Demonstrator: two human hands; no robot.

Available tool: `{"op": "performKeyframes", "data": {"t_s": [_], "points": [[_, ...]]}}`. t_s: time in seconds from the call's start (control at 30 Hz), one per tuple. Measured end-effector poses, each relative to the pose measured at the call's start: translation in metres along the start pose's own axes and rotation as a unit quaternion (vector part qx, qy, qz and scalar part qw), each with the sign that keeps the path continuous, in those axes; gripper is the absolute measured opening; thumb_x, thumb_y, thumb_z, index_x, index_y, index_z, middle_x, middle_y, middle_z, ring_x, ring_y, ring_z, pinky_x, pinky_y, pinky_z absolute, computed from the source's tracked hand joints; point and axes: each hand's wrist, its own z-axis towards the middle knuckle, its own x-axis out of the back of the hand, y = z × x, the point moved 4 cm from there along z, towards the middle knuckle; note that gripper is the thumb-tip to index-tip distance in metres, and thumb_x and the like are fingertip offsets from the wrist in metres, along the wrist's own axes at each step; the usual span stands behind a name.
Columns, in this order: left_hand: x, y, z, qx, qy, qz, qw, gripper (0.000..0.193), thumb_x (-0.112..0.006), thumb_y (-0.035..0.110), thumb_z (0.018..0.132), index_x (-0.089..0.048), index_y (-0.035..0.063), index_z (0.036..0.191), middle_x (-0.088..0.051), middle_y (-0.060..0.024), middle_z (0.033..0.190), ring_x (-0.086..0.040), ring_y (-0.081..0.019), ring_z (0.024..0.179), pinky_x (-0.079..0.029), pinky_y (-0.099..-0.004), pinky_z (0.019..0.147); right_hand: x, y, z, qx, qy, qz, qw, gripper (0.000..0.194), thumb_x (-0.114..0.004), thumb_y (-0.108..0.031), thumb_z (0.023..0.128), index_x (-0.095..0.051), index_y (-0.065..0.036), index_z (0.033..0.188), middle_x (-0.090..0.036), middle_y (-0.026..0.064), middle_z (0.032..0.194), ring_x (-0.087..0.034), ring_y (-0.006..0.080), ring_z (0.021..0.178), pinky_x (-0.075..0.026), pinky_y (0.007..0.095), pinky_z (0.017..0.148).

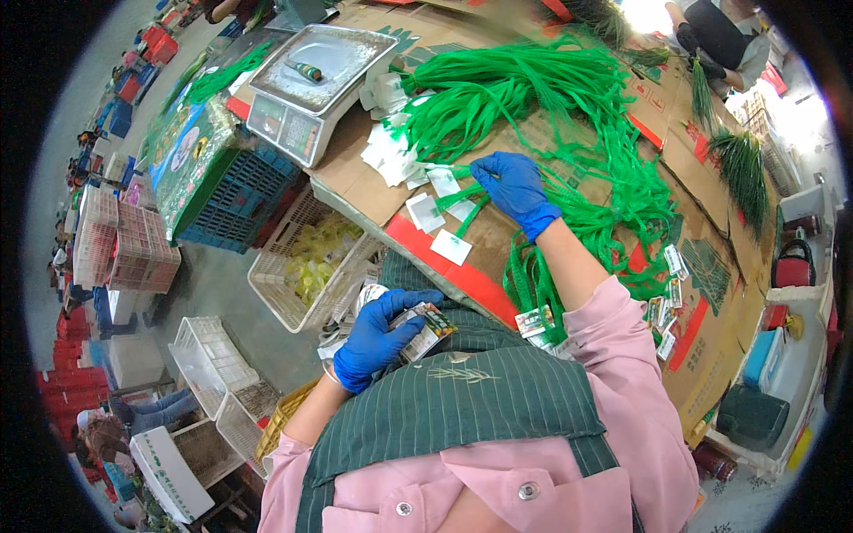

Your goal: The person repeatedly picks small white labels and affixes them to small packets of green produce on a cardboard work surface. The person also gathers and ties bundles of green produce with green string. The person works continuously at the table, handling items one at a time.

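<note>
My left hand [378, 336], in a blue glove, holds a small stack of printed label cards [426, 331] in front of the striped apron. On the cardboard-covered table, my right hand [512, 190], also gloved in blue, pinches green mesh net sleeves [472, 189]. White tags [451, 247] lie at the ends of these sleeves, to the left of that hand. Beyond it spreads a large bundle of green mesh sleeves [506, 73] with more white tags [388, 154] at its left end. Other sleeves hang near my right forearm, with printed tags [535, 322] on them.
A digital scale [326, 66] stands at the far left of the table, a small roll-like object on its pan. Below sits a white plastic crate [273, 270] with yellow netting. Green stalks [740, 173] lie at right, near another person's gloved hands [706, 66].
</note>
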Motion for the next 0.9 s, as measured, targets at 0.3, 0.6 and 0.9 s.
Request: {"op": "performKeyframes", "data": {"t_s": [0.3, 0.6, 0.9], "points": [[0.02, 0.008, 0.013, 0.027, 0.161, -0.038, 0.986, 0.012, -0.064, 0.001, 0.078, -0.063, -0.0015, 0.09, -0.066, -0.0076, 0.089, -0.059, -0.0095, 0.079, -0.048, -0.024, 0.072, 0.027, -0.05, -0.002, -0.043, -0.097, 0.395, 0.912, 0.028, -0.058, -0.012, 0.085, -0.059, 0.001, 0.109, -0.065, 0.0086, 0.091, -0.06, 0.0138, 0.082, -0.048, 0.0269, 0.071], [0.032, 0.041, 0.022, -0.046, 0.154, 0.072, 0.984, 0.015, -0.073, 0.01, 0.074, -0.065, -0.0008, 0.08, -0.061, -0.001, 0.07, -0.054, -0.0053, 0.063, -0.044, -0.0216, 0.056, 0.023, -0.082, -0.048, -0.098, -0.224, 0.464, 0.851, 0.025, -0.06, -0.016, 0.085, -0.061, 0.003, 0.101, -0.064, 0.0063, 0.088, -0.056, 0.0105, 0.075, -0.046, 0.0243, 0.067], [0.021, 0.028, 0.046, 0.008, 0.08, 0.125, 0.989, 0.019, -0.073, 0.014, 0.075, -0.066, -0.0011, 0.082, -0.059, 0.0004, 0.071, -0.05, -0.0042, 0.063, -0.042, -0.0217, 0.055, 0.016, -0.077, -0.067, -0.109, -0.309, 0.353, 0.877, 0.026, -0.054, -0.019, 0.088, -0.061, 0.003, 0.1, -0.063, 0.0048, 0.082, -0.056, 0.0086, 0.075, -0.046, 0.0245, 0.071]]}}
